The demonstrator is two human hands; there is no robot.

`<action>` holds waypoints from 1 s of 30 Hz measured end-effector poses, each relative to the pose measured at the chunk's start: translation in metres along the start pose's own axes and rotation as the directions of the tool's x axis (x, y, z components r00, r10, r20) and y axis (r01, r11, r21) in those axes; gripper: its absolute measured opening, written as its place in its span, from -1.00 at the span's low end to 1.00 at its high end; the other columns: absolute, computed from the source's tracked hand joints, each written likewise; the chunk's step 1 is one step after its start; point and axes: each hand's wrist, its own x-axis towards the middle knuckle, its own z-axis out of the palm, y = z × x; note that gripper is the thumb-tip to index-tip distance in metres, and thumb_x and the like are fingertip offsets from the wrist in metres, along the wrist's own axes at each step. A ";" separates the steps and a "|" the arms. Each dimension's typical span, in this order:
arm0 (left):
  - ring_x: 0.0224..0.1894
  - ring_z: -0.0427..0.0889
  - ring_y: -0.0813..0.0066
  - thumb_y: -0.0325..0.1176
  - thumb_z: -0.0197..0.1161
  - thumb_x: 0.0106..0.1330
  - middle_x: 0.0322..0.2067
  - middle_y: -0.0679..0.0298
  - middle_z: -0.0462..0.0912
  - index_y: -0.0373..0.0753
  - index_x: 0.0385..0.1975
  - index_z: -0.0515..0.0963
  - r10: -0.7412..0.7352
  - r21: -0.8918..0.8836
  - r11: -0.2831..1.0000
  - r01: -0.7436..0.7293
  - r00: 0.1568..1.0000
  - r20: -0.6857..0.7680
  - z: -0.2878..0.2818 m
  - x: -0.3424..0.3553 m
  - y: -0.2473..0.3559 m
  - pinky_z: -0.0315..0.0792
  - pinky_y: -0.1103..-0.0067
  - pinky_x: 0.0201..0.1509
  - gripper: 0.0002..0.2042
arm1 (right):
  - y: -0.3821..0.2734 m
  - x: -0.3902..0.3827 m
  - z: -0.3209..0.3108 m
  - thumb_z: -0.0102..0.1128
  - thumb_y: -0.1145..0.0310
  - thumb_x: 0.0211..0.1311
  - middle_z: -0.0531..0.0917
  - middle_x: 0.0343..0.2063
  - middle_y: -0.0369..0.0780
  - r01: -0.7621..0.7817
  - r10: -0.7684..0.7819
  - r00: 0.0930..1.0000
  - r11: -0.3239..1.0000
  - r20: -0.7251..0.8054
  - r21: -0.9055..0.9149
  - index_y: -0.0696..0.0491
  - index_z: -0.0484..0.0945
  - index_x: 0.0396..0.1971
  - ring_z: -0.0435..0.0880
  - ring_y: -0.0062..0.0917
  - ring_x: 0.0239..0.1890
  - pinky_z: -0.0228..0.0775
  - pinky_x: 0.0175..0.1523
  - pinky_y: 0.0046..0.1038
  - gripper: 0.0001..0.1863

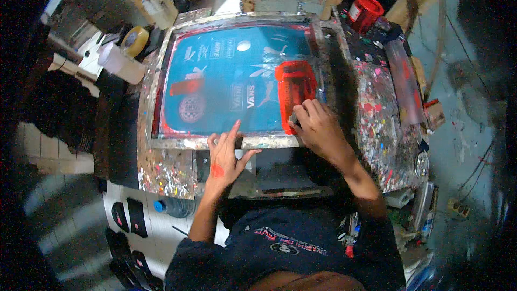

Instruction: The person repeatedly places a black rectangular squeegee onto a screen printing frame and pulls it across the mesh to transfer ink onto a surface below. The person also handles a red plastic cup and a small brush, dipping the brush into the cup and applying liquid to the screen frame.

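Note:
A framed printing screen lies in front of me, its teal mesh marked with several pale stencil designs. Thick red ink covers a patch on the right side, and a fainter red smear is at the left. My right hand grips a small dark tool, probably a squeegee, in that red patch. My left hand, red-stained near the wrist, touches the screen's near frame edge with its fingers spread.
The screen sits on a paint-spattered table. A red tub stands back right; a yellow tape roll and translucent jug are back left. A long smeared object lies at the right, a blue-capped bottle below.

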 end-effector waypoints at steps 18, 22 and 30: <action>0.15 0.53 0.22 0.09 0.56 0.02 0.04 0.13 0.58 -0.32 0.30 0.38 -0.040 0.075 0.996 0.046 0.996 -0.076 0.014 -0.014 -0.004 0.05 0.17 0.39 -0.11 | 0.045 0.043 0.044 0.28 0.24 0.28 0.63 -0.27 -0.10 0.010 -0.010 1.000 1.000 -0.024 0.025 0.06 0.51 -0.13 0.65 -0.16 -0.17 0.52 -0.10 -0.19 -0.72; 0.08 0.56 0.23 0.05 0.59 -0.02 0.00 0.18 0.62 -0.27 0.37 0.32 -0.091 0.144 0.985 0.094 0.996 -0.023 0.009 -0.016 -0.011 0.04 0.12 0.39 -0.05 | -0.008 -0.037 0.036 0.22 0.29 0.28 0.62 -0.11 -0.12 0.047 -0.047 0.999 0.998 0.008 -0.047 0.11 0.50 0.09 0.60 -0.21 -0.03 0.50 0.06 -0.22 -0.59; -0.06 0.57 0.30 0.07 0.49 0.09 -0.17 0.28 0.61 -0.27 0.32 0.40 -0.005 0.100 0.995 0.015 0.995 -0.103 -0.026 0.006 -0.011 0.11 0.26 0.25 -0.17 | -0.041 -0.026 -0.031 0.50 -0.09 0.00 0.49 0.01 -0.01 0.022 -0.030 0.998 0.987 -0.050 -0.158 0.05 0.39 0.27 0.52 -0.07 0.07 0.37 0.19 -0.09 -0.12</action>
